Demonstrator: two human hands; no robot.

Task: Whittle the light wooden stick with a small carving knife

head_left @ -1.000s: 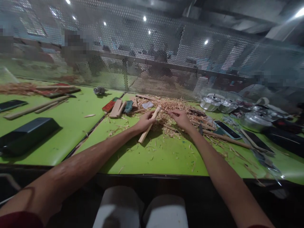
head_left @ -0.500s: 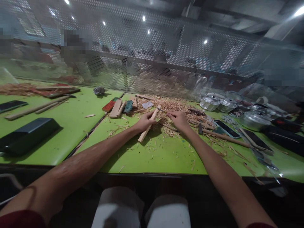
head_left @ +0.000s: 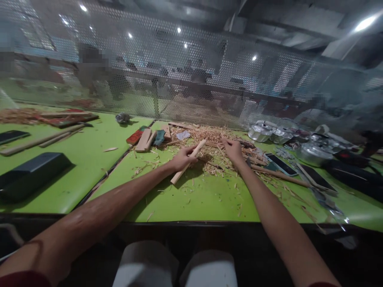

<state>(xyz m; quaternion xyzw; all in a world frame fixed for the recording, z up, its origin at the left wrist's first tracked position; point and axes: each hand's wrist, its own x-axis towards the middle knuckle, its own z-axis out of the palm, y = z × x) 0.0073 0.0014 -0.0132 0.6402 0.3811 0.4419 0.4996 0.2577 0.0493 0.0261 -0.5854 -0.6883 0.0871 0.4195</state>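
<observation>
My left hand [head_left: 182, 158] is closed around a pale wooden stick [head_left: 178, 173] that slants from the green tabletop up toward a heap of wood shavings [head_left: 216, 139]. To the right of the stick's upper end, my right hand [head_left: 233, 150] is closed in a grip over the shavings. A thin dark tool seems to poke out of it toward the stick, but it is too small to name. Both forearms reach forward across the table.
Several wood blocks and a red block [head_left: 136, 136] lie left of the heap. Two phones [head_left: 281, 164] and long sticks [head_left: 278, 174] lie at the right, with shiny metal cups [head_left: 259, 133] behind. A black tray [head_left: 31, 173] sits at the left. A perforated metal screen [head_left: 191, 83] backs the green table [head_left: 197, 199].
My right hand has drawn back to the right, away from the stick's upper end. The left hand keeps its hold on the stick, which has shifted slightly.
</observation>
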